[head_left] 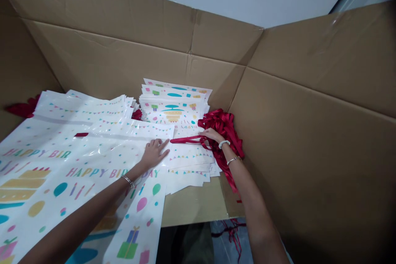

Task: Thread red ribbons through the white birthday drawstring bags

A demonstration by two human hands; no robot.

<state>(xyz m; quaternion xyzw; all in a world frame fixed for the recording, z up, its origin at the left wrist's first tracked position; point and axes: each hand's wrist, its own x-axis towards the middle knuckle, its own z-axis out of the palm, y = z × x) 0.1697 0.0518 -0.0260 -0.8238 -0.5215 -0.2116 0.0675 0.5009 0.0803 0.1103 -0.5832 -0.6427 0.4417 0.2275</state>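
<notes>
My left hand [154, 153] lies with fingers spread on a large white printed sheet [114, 148] with "HAPPY BIRTHDAY" lettering. Its index fingertip is at the left end of a red ribbon [185, 140], which comes out from the sheet's right edge. My right hand [211, 134] is closed on the ribbon at the edge of a tangled red ribbon pile [224, 126]. Beneath the hands, a stack of smaller-looking printed sheets [192, 159] shows bunting patterns. A short red tab [81, 135] shows on the large sheet.
Tall cardboard walls [123, 62] enclose the back and both sides. More printed sheets [171, 107] lean near the back wall. Red material [24, 108] pokes out at the far left. Red strands [233, 233] hang over the floor below the cardboard's front edge.
</notes>
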